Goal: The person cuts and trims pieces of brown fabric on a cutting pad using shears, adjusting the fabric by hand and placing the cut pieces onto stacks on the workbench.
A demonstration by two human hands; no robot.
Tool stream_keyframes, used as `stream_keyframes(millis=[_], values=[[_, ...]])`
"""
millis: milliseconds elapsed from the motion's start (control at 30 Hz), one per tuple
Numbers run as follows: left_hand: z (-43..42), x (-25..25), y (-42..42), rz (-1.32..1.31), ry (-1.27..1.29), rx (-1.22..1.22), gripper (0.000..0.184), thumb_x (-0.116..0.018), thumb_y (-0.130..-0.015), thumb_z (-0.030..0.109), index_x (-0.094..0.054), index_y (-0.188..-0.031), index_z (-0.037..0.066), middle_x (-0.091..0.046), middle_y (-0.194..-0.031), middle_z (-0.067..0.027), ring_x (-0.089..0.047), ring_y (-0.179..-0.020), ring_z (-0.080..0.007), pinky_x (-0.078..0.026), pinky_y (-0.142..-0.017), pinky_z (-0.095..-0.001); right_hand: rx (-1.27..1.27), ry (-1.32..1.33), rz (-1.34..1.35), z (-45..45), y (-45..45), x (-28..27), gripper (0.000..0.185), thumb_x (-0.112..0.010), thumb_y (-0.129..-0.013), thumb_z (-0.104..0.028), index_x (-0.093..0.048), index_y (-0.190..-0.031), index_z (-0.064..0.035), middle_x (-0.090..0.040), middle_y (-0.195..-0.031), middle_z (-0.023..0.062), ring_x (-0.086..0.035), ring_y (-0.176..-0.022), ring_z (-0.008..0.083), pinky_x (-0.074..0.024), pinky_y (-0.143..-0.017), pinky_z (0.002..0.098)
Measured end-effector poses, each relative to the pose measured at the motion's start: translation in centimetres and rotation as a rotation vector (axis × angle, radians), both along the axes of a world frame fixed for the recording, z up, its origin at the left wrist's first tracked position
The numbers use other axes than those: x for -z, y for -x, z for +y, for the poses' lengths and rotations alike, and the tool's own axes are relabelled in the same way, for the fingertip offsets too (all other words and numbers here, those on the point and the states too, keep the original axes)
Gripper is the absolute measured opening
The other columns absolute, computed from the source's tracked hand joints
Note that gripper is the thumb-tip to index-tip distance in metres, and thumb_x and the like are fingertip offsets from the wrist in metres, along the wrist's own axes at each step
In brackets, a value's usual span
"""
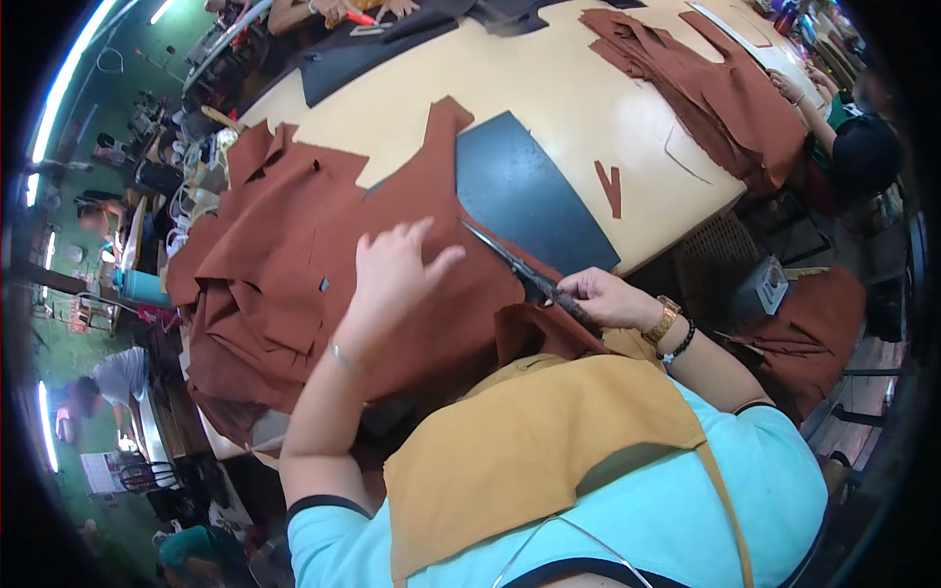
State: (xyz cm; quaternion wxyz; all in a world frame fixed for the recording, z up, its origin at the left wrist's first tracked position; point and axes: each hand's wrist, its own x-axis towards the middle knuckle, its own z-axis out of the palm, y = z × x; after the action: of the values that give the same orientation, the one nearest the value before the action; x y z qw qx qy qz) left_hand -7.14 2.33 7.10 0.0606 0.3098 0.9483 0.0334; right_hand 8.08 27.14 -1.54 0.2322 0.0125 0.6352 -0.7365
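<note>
My right hand (606, 299) grips dark-handled scissors (515, 261) whose blades point up and left. The blades lie along the edge of a large reddish-brown sheet (270, 250), leather by its look. My left hand (395, 260) is over the same sheet with fingers and thumb apart, holding nothing. Whether its palm touches the sheet I cannot tell. A dark blue-grey board (529, 181) lies on the table, partly covered by the brown sheet. Toward my body the sheet bunches in folds beside the scissors.
On the pale table (421, 73) are two narrow brown strips (610, 188) and a stack of brown pieces (701, 88). Dark material (358, 64) covers the far side, near another person's hands (338, 10). A co-worker (853, 137) is at the right. Brown material (809, 338) hangs lower right.
</note>
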Motion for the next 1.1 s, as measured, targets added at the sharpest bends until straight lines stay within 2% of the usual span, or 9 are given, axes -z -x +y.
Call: stream_keyframes(millis=[100, 300, 400, 500, 567, 600, 700, 900, 1100], values=[[4.2, 2.0, 8.0, 0.123, -0.035, -0.01, 0.07, -0.053, -0.084, 0.063, -0.054, -0.131, 0.011, -0.06, -0.124, -0.012, -0.055, -0.118, -0.0284, -0.037, -0.101, -0.0438, 0.002, -0.015, 0.052, -0.3, 0.0, 0.6, 0.026, -0.059, -0.095, -0.022, -0.062, -0.079, -0.0024, -0.056, -0.071, -0.0079, -0.045, -0.066, 0.0003, -0.0403, -0.058, 0.0211], [10.5, 4.4, 15.1, 0.015, -0.038, -0.227, 0.073, -0.057, -0.081, 0.061, -0.053, -0.132, 0.009, -0.059, -0.125, -0.0172, -0.053, -0.12, -0.0305, -0.037, -0.099, -0.0507, -0.007, -0.147, 0.063, -0.4, -0.3, -1.2, 0.036, -0.064, -0.091, -0.035, -0.061, -0.074, -0.0033, -0.052, -0.064, -0.0067, -0.042, -0.06, 0.0025, -0.0361, -0.052, 0.0225], [10.3, 6.8, 18.8, -0.163, -0.178, -0.253, 0.063, -0.063, -0.081, 0.049, -0.056, -0.126, 0.006, -0.064, -0.115, -0.014, -0.059, -0.111, -0.0252, -0.043, -0.094, -0.0408, -0.02, -0.157, 0.073, 0.0, -0.3, -0.1, 0.035, -0.064, -0.091, -0.035, -0.061, -0.075, -0.0036, -0.051, -0.064, -0.0069, -0.041, -0.059, 0.0021, -0.0345, -0.05, 0.0227], [9.8, 5.2, 18.7, -0.506, -0.628, -0.174, 0.041, -0.067, -0.082, 0.028, -0.06, -0.116, 0.005, -0.066, -0.103, -0.0052, -0.062, -0.094, -0.0153, -0.048, -0.082, -0.0282, -0.022, -0.135, 0.08, -0.1, -0.4, 0.2, 0.032, -0.063, -0.091, -0.031, -0.06, -0.074, -0.0037, -0.049, -0.064, -0.0074, -0.04, -0.058, 0.0019, -0.0335, -0.049, 0.0225], [9.0, 4.7, 17.8, -0.779, -1.269, -0.111, 0.025, -0.066, -0.083, 0.011, -0.061, -0.106, 0.005, -0.064, -0.097, 0.0, -0.058, -0.083, -0.0084, -0.047, -0.071, -0.0214, 0.003, -0.117, 0.069, -0.2, -0.5, 0.5, 0.031, -0.064, -0.091, -0.03, -0.06, -0.073, -0.004, -0.049, -0.064, -0.0076, -0.04, -0.058, 0.0017, -0.0334, -0.049, 0.0224], [8.6, 5.2, 18.3, -0.672, -1.386, -0.012, 0.024, -0.063, -0.086, 0.008, -0.058, -0.11, 0.006, -0.064, -0.095, -0.0002, -0.059, -0.082, -0.0101, -0.048, -0.072, -0.024, 0.003, -0.127, 0.056, -0.2, -0.6, 0.5, 0.03, -0.064, -0.091, -0.028, -0.06, -0.073, -0.0041, -0.05, -0.064, -0.0078, -0.04, -0.058, 0.0015, -0.0332, -0.049, 0.0224], [6.0, 6.9, 17.6, -0.135, -1.138, 0.014, 0.05, -0.069, -0.085, 0.024, -0.048, -0.126, 0.005, -0.057, -0.124, -0.0126, -0.053, -0.116, -0.0251, -0.042, -0.097, -0.0353, -0.005, -0.043, -0.021, -0.1, -0.8, 0.6, 0.026, -0.063, -0.092, -0.024, -0.061, -0.075, -0.0039, -0.052, -0.066, -0.0078, -0.042, -0.059, 0.0009, -0.0366, -0.052, 0.0213], [-0.5, 5.3, 9.7, 0.058, -0.148, 0.493, 0.105, -0.069, -0.065, 0.068, -0.032, -0.146, 0.012, -0.029, -0.151, -0.0177, -0.024, -0.14, -0.0363, -0.018, -0.113, -0.055, -0.016, 0.051, -0.031, 0.2, -0.8, 0.4, 0.017, -0.06, -0.093, -0.016, -0.064, -0.092, 0.0005, -0.059, -0.077, -0.0087, -0.047, -0.069, -0.0005, -0.0421, -0.062, 0.019], [-1.5, 7.1, 7.6, 0.022, -0.084, 0.389, 0.11, -0.062, -0.064, 0.076, -0.027, -0.149, 0.015, -0.016, -0.157, -0.0111, -0.011, -0.145, -0.0325, -0.01, -0.113, -0.0569, -0.03, 0.0, -0.12, 0.4, -0.4, 0.3, 0.025, -0.065, -0.09, -0.027, -0.067, -0.092, -0.0019, -0.059, -0.074, -0.007, -0.048, -0.064, -0.0004, -0.0399, -0.055, 0.0182]])
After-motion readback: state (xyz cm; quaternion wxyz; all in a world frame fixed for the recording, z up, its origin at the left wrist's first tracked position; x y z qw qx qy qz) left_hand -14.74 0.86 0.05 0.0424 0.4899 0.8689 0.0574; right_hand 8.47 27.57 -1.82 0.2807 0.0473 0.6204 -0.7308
